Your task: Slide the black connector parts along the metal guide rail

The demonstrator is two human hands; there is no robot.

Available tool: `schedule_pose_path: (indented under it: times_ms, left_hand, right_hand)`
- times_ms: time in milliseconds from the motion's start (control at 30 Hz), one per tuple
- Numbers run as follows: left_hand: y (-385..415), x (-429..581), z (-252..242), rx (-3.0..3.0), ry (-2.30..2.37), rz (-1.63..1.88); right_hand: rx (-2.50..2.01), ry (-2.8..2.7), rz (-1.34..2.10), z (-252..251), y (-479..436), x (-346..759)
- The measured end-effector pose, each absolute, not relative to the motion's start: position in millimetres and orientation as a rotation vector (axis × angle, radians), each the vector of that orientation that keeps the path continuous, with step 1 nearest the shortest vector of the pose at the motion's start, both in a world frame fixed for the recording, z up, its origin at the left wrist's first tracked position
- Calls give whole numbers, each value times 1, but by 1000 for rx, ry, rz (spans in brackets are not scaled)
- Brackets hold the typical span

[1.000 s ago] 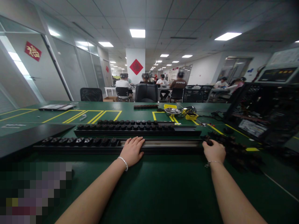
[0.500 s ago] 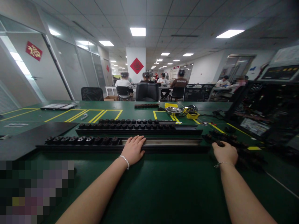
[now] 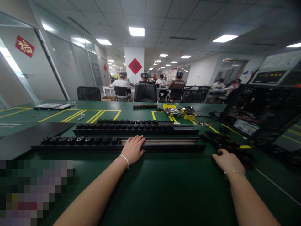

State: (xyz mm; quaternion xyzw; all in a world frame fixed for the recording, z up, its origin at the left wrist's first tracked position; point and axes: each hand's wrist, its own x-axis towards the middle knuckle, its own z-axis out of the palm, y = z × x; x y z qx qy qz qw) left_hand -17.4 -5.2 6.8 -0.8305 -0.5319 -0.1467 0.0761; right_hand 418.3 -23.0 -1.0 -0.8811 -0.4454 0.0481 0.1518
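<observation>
Green bench (image 3: 164,188), open office behind. Left hand (image 3: 133,150) lies flat, fingers together, on the near black rail (image 3: 169,147). Right hand (image 3: 227,161) touches the heap of black parts (image 3: 223,141) just right of the rail's end. Can't tell its grip.

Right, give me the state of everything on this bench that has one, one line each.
Left hand, open, flat on the near rail.
Right hand, at the loose pile, fingers hidden.
Near rail, left part filled with black parts, rest bare.
Far rail, filled but for its right end.
Loose pile, heaped on the green mat.
Metal bowl, upright.
Black chair, unoccupied.
</observation>
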Motion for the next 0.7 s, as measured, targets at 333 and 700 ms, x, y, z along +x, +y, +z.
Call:
schedule_pose_path:
  times_ms: [333,700]
  left_hand:
    - [-8,-38,53,-2286,-1756,-536]
    - [-4,-77,57,-1830,-2364,-147]
  right_hand:
    - [-2534,-1183,-226,-9,-28,421]
    - [-1610,-1879,-594,9,-12,291]
